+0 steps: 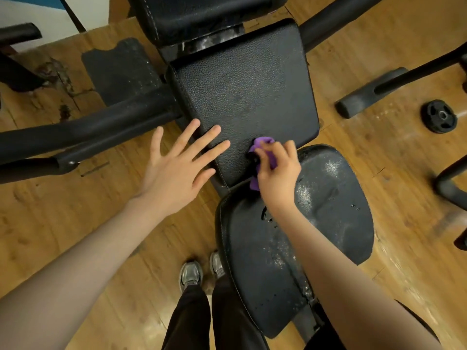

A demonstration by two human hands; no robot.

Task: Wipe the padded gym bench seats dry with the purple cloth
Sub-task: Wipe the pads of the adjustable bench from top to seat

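A black padded middle seat point(242, 97) runs up the centre of the view. Below it sits a second black pad, the near seat point(328, 210), with water drops and pale speckles on its surface. My right hand point(278, 170) grips the bunched purple cloth point(262, 145) at the middle seat's near edge, over the gap between the two pads. My left hand point(177, 162) is spread flat with straight fingers, its fingertips resting on the middle seat's left edge. A third pad, the backrest point(202, 16), shows at the top.
Black padded bars point(83, 127) stick out to the left and upper right of the bench. A small weight plate point(439, 116) lies on the wooden floor at the right. More machine legs point(449, 183) stand at the far right. My shoes point(192, 274) are beside the near seat.
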